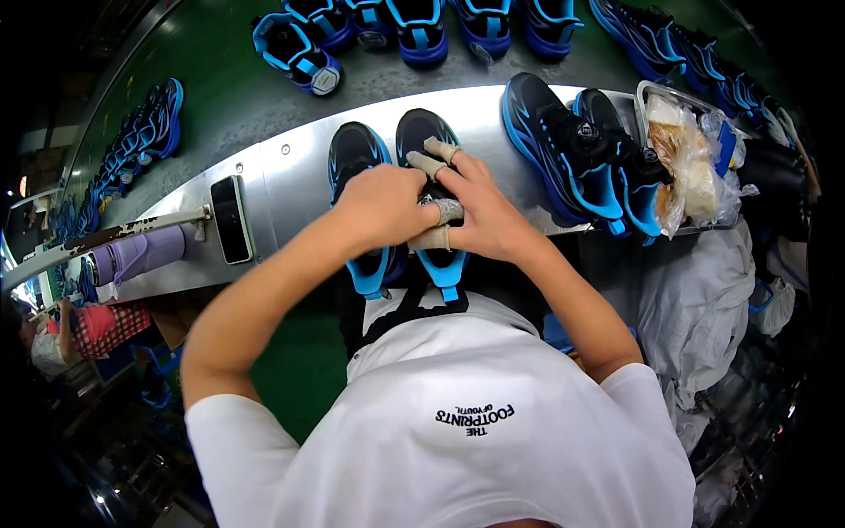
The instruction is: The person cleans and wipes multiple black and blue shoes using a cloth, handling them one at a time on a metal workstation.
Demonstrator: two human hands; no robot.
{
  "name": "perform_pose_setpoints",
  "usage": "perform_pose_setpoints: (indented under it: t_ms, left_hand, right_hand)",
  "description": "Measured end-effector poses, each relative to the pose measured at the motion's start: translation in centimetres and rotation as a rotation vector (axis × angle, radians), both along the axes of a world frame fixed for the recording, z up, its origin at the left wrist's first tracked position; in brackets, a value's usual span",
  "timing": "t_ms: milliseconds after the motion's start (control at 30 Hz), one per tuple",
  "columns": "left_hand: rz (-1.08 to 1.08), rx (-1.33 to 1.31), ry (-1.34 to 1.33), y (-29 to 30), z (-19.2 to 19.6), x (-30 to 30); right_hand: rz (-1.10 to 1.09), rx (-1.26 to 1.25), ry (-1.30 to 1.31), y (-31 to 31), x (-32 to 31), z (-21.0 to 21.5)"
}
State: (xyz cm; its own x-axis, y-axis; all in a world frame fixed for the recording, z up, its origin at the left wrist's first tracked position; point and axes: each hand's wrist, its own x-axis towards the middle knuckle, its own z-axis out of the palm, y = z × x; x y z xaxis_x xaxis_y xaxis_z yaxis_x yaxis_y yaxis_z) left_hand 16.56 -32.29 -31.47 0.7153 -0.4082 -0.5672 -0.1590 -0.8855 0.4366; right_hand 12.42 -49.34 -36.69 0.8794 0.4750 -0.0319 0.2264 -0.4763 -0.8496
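Shoes' long axes run away from us; our left hand (383, 207) and right hand (480, 216) meet over the right shoe (429, 145), fingers seemingly pinched at its tongue.

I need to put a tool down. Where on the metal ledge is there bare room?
Bare metal ledge lies between the phone and the pair under both hands. Right is crowded: a shoe pair against a bag-filled tray.

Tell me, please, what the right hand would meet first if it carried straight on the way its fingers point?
The right hand points up and left along the right shoe it already touches. Past its toe lies bare metal shelf, then probably a shoe on the green belt.
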Motion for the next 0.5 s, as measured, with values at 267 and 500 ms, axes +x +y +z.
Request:
perform_pose_setpoints:
  t_ms: [267, 500]
  left_hand:
    - [-0.396, 0.108, -0.184, -1.2, 1.4, 0.0]
    - [0.468, -0.587, 0.046, 2.2, 2.3, -8.5]
  right_hand:
    - [-0.004, 0.106, -0.059, -0.7, -0.2, -2.7]
    - [0.255, 0.183, 0.114, -3.4, 3.1, 1.8]
